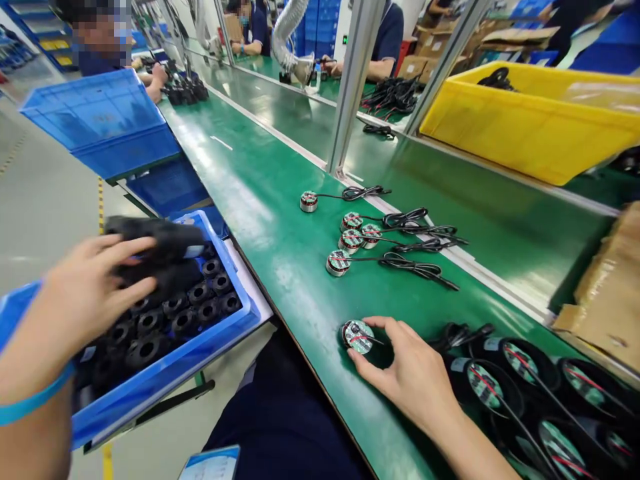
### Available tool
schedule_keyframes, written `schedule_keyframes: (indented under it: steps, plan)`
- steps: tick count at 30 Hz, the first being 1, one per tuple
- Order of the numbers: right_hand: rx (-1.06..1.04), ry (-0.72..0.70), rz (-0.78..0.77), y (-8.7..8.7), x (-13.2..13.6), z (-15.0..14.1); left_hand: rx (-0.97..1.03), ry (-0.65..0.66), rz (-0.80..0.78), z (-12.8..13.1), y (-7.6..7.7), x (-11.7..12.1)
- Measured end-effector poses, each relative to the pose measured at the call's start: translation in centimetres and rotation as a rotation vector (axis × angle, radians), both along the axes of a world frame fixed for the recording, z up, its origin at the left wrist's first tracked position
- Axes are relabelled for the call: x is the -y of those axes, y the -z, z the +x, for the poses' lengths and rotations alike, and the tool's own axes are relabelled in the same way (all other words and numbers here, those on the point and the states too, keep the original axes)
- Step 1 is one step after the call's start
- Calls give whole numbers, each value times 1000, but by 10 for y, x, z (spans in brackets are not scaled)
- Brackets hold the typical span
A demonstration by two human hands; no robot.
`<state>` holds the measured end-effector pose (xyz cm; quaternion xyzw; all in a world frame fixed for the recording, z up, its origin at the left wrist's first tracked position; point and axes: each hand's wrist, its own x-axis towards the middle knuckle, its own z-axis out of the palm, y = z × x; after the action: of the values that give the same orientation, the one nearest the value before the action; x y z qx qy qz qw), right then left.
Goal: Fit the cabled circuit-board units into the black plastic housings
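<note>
My right hand (410, 373) rests on the green belt (260, 200) with thumb and fingers pinched round a small round coil part (357, 335) that has a green top and a black lead. My left hand (85, 293) is over the blue bin (200, 347) on my left, fingers closed on a stack of black ring-shaped parts (155, 243) lifted above the rings (185, 313) that fill the bin. Several finished round coil parts (350, 233) with coiled black leads (415, 233) lie in a loose row farther along the belt.
Larger black round units (525, 393) with green tops crowd the belt at my right. A yellow bin (530, 120) and cardboard (610, 300) sit beyond the metal rail. An empty blue crate (100, 120) stands upstream. Other people work at the far end.
</note>
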<state>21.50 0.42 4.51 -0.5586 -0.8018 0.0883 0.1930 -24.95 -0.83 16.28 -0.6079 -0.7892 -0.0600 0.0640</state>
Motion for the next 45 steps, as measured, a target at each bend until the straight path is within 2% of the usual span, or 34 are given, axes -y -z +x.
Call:
schedule_keyframes:
  steps: [2, 3, 5, 8, 11, 15, 17, 21, 23, 28, 30, 32, 35, 37, 39, 41, 45]
  plan:
    - [-44, -7, -6, 1, 0, 0, 63, 324, 22, 54, -2, -50]
    - [-67, -14, 14, 1, 1, 0, 84, 445, -12, 76, 1, -76]
    - [-116, -32, 84, 2, 0, -1, 79, 571, -96, 111, 12, -125]
    - [-197, -73, 178, 4, -3, -4, 45, 693, -151, 146, 29, -183]
    - [-244, -102, 188, 6, -7, -4, 21, 767, -227, 169, 38, -220]
    - [-212, -130, 190, 9, -9, -1, 7, 808, -340, 182, 32, -238]
    - [-174, -131, 213, 9, -9, 0, 4, 826, -341, 183, 24, -235]
    - [-127, -137, 250, 3, -9, 1, 18, 814, -167, 186, 15, -212]
    - [-97, -140, 252, 1, -8, 1, 75, 759, -115, 189, 21, -198]
    - [-88, -96, 283, 4, -5, 6, 362, 667, -64, 187, 45, -161]
    - [-177, -86, 323, 1, -5, 11, 648, 619, -29, 186, 52, -139]
    - [-287, -62, 367, -9, -5, 17, 1039, 550, -53, 191, 59, -111]
    - [-412, -20, 392, -31, 0, 28, 1544, 406, -239, 211, 75, -68]
    - [-475, -5, 388, -47, 6, 33, 1965, 159, -403, 228, 85, -43]
    - [-519, -3, 390, -60, 14, 37, 2277, -97, -536, 244, 91, -24]
    - [-535, -16, 406, -70, 21, 38, 2385, -195, -595, 256, 93, -12]
    - [-500, -118, 398, -79, 28, 33, 2409, -178, -652, 267, 92, 0]
